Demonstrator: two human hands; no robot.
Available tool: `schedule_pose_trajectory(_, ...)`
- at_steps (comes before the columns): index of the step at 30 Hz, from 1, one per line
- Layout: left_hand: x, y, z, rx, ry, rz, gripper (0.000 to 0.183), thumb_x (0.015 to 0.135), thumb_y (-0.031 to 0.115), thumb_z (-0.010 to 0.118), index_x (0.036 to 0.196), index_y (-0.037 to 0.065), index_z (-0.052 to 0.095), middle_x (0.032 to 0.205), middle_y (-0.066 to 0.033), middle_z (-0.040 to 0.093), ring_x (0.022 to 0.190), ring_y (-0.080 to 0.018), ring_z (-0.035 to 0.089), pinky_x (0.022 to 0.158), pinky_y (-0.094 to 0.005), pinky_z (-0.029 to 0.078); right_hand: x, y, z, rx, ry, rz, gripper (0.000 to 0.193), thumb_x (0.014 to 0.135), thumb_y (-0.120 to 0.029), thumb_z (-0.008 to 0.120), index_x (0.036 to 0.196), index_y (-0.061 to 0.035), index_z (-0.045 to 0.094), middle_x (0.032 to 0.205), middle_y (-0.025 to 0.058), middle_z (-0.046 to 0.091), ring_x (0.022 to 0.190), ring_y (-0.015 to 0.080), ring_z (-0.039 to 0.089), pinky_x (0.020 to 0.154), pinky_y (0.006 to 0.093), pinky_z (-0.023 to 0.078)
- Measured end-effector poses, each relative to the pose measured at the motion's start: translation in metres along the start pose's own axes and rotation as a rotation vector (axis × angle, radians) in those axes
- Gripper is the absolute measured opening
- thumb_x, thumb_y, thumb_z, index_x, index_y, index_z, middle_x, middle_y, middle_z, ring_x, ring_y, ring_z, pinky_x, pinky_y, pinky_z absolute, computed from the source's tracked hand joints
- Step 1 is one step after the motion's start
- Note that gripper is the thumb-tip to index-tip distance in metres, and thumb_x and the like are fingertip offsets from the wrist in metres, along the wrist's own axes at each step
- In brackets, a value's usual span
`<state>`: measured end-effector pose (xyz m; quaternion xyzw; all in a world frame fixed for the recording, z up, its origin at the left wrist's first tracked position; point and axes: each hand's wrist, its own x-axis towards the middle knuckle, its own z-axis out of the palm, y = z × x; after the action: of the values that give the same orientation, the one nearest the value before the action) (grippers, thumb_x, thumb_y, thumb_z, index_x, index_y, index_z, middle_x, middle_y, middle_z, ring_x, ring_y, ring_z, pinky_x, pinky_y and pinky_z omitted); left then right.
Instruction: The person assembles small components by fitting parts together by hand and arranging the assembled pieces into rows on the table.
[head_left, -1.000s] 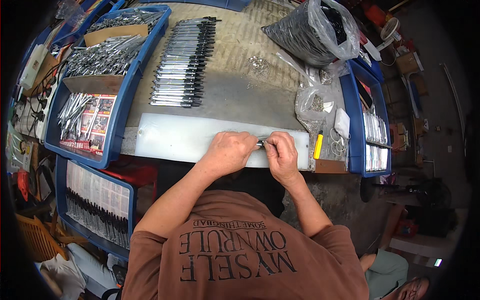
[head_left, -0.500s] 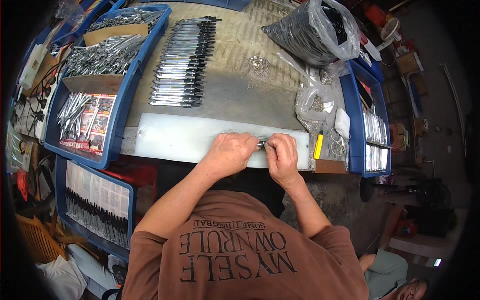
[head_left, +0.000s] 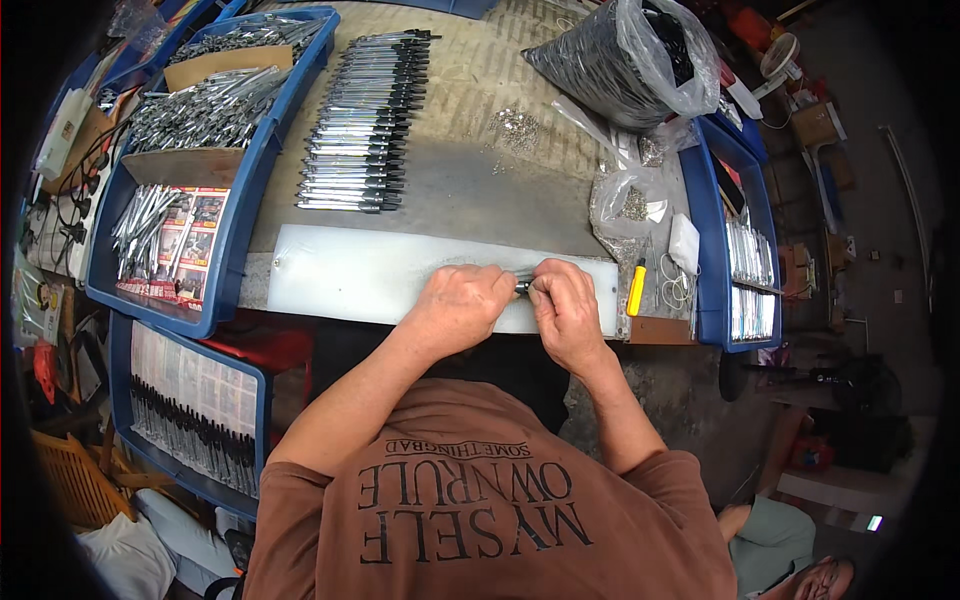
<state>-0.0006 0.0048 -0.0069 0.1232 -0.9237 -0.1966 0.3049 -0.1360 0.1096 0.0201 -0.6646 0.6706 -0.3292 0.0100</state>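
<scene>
My left hand (head_left: 458,308) and my right hand (head_left: 566,312) are close together over a white plastic board (head_left: 350,275) at the table's near edge. Between them is a pen (head_left: 522,287), of which only a short dark section shows. Fingers of both hands are closed around it and cover the rest. Beyond the board lies a long row of silver pens with black grips (head_left: 350,165), side by side. A yellow-handled tool (head_left: 637,290) rests just right of the board.
Blue trays of silver pen parts (head_left: 222,270) stand at left, with a lower tray of black-tipped pens (head_left: 262,420) beneath. A clear bag of dark parts (head_left: 590,70) sits far right, near scattered small metal pieces (head_left: 515,130). Another blue tray (head_left: 712,300) is at right.
Both hands stay over the board, closed on the pen. The right hand has shifted very slightly, its fingers rising a little; otherwise nothing has moved.
</scene>
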Motion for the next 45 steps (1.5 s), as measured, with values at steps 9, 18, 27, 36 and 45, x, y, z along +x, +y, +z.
schedule_pose_trajectory(9, 0.001, 0.005, -0.005, 0.018, -0.025, 0.015, 0.006, 0.065, 0.001, 0.054, 0.069, 0.004, 0.049, 0.063, -0.0076, 0.053, 0.058, -0.0242, 0.059, 0.051, -0.0350, 0.048, 0.008, -0.004, -0.012, -0.062, -0.160, 0.014, 0.010, 0.075, -0.002, 0.055, 0.083, -0.0016, 0.051, 0.094, 0.0111, 0.052, 0.089, 0.0295, 0.050, 0.080, 0.0386, 0.035)
schedule_pose_trajectory(18, 0.000, 0.002, -0.001, 0.031, -0.014, 0.035, 0.010, 0.072, 0.009, 0.060, 0.073, 0.004, 0.051, 0.061, -0.0069, 0.051, 0.054, -0.0232, 0.056, 0.048, -0.0342, 0.046, 0.014, -0.010, -0.016, -0.127, -0.222, 0.079, 0.006, 0.075, -0.004, 0.055, 0.080, -0.0013, 0.053, 0.089, 0.0114, 0.052, 0.085, 0.0293, 0.051, 0.078, 0.0399, 0.035)
schedule_pose_trajectory(27, -0.001, 0.002, -0.001, 0.019, -0.003, 0.037, 0.009, 0.072, 0.007, 0.059, 0.073, 0.004, 0.051, 0.061, -0.0070, 0.051, 0.055, -0.0231, 0.057, 0.048, -0.0339, 0.046, 0.014, -0.002, -0.015, 0.069, -0.262, 0.169, 0.006, 0.077, -0.005, 0.053, 0.080, 0.0001, 0.052, 0.086, 0.0123, 0.053, 0.084, 0.0311, 0.051, 0.075, 0.0388, 0.037)
schedule_pose_trajectory(36, 0.000, 0.001, -0.001, 0.028, -0.010, 0.030, 0.011, 0.073, 0.010, 0.060, 0.072, 0.004, 0.050, 0.061, -0.0069, 0.050, 0.055, -0.0233, 0.057, 0.048, -0.0343, 0.046, 0.024, -0.006, -0.019, -0.040, -0.348, 0.092, 0.009, 0.075, -0.003, 0.055, 0.077, 0.0025, 0.048, 0.086, 0.0144, 0.054, 0.080, 0.0340, 0.051, 0.071, 0.0402, 0.040)
schedule_pose_trajectory(45, -0.001, 0.000, 0.000, -0.010, 0.001, 0.006, 0.013, 0.074, 0.013, 0.062, 0.074, 0.004, 0.052, 0.060, -0.0075, 0.052, 0.055, -0.0242, 0.057, 0.047, -0.0356, 0.046, 0.018, 0.004, -0.020, 0.043, -0.298, 0.238, 0.018, 0.075, -0.008, 0.063, 0.081, 0.0007, 0.048, 0.078, 0.0115, 0.053, 0.069, 0.0258, 0.050, 0.063, 0.0344, 0.041)
